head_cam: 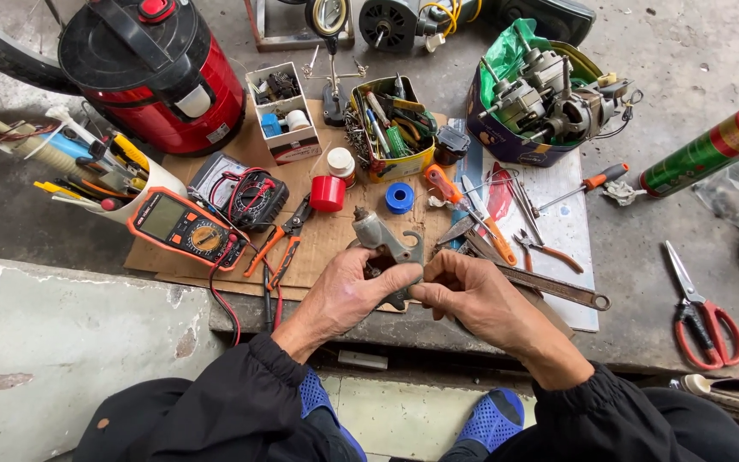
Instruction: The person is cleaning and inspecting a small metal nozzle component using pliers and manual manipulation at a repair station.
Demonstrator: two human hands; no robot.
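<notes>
A grey metal part [389, 244] with a hooked upper end was held by both hands above the near edge of the cardboard sheet [318, 248] that lay on the concrete floor [62, 334]. The left hand [348, 295] was closed around the lower side of the part, with its fingers [387, 278] wrapped on the metal. The right hand [472, 295] was touching the part from the other side, and its fingers [428, 291] were pinched narrow on the lower end; what exactly was gripped there could not be told.

Just beyond the part, a red cap [328, 193] and a blue tape roll [399, 198] were placed on the cardboard. Near the left edge of the cardboard an orange multimeter [183, 228] was laid, with orange-handled pliers [280, 244] beside it. A yellow tin [391, 128] full of small tools was standing at the far edge. An adjustable wrench [549, 287] was lying just beside the right hand, and red-handled scissors [701, 315] were seen well apart on the floor. A red kettle-like pot [160, 73] was standing at the far left corner.
</notes>
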